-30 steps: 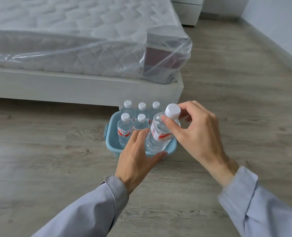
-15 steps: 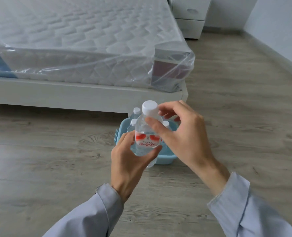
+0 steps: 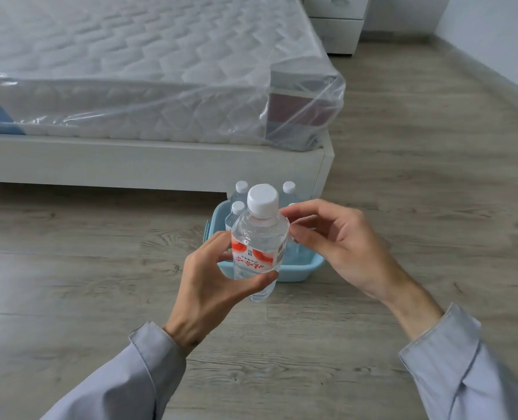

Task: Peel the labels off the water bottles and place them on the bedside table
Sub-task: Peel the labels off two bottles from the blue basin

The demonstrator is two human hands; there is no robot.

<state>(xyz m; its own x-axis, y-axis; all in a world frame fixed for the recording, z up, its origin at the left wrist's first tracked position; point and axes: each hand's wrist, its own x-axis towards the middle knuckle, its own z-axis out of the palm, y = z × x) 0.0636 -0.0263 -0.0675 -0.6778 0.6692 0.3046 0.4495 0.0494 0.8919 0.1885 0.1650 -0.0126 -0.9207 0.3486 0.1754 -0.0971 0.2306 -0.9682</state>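
My left hand (image 3: 212, 286) grips a clear water bottle (image 3: 259, 234) with a white cap, upright in front of me, its red and white label (image 3: 253, 257) facing me. My right hand (image 3: 333, 247) hovers at the bottle's right side, thumb and fingertips at the label's edge, fingers apart; whether they touch it I cannot tell. Behind the held bottle a light blue basket (image 3: 306, 269) stands on the floor with several more capped bottles (image 3: 241, 190), partly hidden. The bedside table (image 3: 335, 22) stands at the far top, past the bed.
A bed (image 3: 148, 159) with a plastic-wrapped mattress (image 3: 136, 68) fills the upper left, its white frame just behind the basket. Grey wood floor (image 3: 418, 165) stretches to the right and toward the bedside table. A wall runs along the far right.
The bottle came up out of the basket and now stands upright in my left hand. My right hand let go of the cap and dropped to the label's right edge.
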